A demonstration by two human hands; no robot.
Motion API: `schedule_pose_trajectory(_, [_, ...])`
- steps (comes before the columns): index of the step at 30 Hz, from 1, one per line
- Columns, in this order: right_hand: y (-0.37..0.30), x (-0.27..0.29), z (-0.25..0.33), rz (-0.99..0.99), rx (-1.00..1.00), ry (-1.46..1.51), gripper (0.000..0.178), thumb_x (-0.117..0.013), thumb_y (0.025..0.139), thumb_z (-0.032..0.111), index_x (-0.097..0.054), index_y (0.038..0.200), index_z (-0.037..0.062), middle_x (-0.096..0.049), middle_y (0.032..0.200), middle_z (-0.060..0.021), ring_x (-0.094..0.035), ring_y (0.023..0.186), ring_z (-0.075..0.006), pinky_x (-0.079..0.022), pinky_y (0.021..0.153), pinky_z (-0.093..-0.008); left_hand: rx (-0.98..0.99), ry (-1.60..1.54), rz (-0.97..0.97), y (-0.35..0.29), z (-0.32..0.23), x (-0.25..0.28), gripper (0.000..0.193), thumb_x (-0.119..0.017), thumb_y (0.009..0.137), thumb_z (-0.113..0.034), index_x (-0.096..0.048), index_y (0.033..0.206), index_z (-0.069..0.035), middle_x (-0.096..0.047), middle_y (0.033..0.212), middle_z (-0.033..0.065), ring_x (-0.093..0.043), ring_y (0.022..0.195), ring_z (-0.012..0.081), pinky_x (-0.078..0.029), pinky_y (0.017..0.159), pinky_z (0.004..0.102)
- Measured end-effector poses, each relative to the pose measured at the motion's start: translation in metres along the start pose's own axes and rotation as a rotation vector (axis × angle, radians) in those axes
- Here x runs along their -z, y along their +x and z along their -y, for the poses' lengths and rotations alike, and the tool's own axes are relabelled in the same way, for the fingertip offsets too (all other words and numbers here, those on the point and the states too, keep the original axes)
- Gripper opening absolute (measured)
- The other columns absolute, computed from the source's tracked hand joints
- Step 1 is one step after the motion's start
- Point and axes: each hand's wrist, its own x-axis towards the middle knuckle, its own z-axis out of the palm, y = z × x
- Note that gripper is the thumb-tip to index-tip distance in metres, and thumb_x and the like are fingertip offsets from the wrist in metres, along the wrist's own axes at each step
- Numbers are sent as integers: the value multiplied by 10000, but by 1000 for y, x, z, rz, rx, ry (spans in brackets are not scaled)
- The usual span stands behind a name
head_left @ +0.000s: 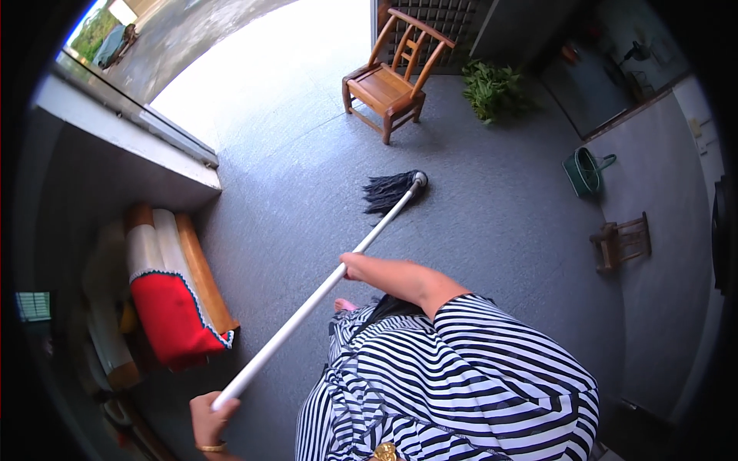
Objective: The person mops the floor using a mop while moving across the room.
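Observation:
A mop with a long white handle point(296, 318) slants from the lower left up to the middle of the view. Its dark stringy head point(390, 192) lies spread on the grey floor point(492, 192), strands trailing to the left. At the handle's top end, my left hand point(211, 419) is closed around the pole, a gold-coloured bracelet on its wrist. Farther down the pole, my right hand point(350, 266) grips it with the forearm stretched across from the right; part of its fingers is hidden behind the handle.
Beyond the mop stands a wooden chair point(384, 86), with a leafy green plant point(496, 91) beside it. Along the right wall are a green basket point(584, 174) and a small wooden stool point(621, 242). A wooden bench with a red cloth point(173, 315) is at left, below a bright doorway point(269, 69).

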Motion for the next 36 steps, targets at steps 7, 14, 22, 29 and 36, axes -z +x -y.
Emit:
schedule_pose_trajectory(7, [5, 80, 100, 8, 183, -27, 389, -499, 625, 115, -318, 952, 10, -450, 838, -147, -514, 637, -250, -457, 474, -392, -128, -58, 218, 50, -107, -104, 296, -549, 630, -138, -501, 894, -14, -463, 498, 14, -404, 405, 51, -337, 361, 193])
schedule_pose_trajectory(14, [-30, 125, 95, 301, 211, -228, 853, -465, 612, 118, 249, 1076, 82, -439, 808, -186, -519, 565, -273, -451, 455, -415, -60, -560, 398, 102, -170, -231, 366, -503, 683, -109, -413, 1031, -39, -446, 591, -15, -350, 420, 29, -270, 353, 141])
schedule_pose_trajectory(22, [4, 181, 177, 332, 406, -177, 864, -470, 584, 57, 217, 1102, 138, -423, 843, -178, -513, 582, -265, -444, 458, -423, 76, -886, 489, 169, -255, -344, 224, -519, 678, -177, -468, 862, -59, -448, 573, 11, -282, 308, 47, -200, 257, 169])
schedule_pose_trajectory(29, [-1, 212, 238, 305, 648, 22, 535, -492, 555, 37, -178, 984, 100, -424, 789, -147, -509, 606, -257, -446, 459, -419, -113, -813, 756, 180, -325, -334, 118, -474, 718, -198, -415, 761, -105, -382, 563, -22, -273, 344, 27, -210, 274, 146])
schedule_pose_trajectory(36, [-6, 185, 138, 559, 302, 137, 189, -527, 608, 190, -427, 728, 84, -462, 608, -49, -492, 517, -155, -447, 484, -290, -31, -810, 840, 140, -234, -294, 126, -444, 732, -178, -389, 815, -100, -389, 594, -9, -257, 341, 29, -197, 271, 147])
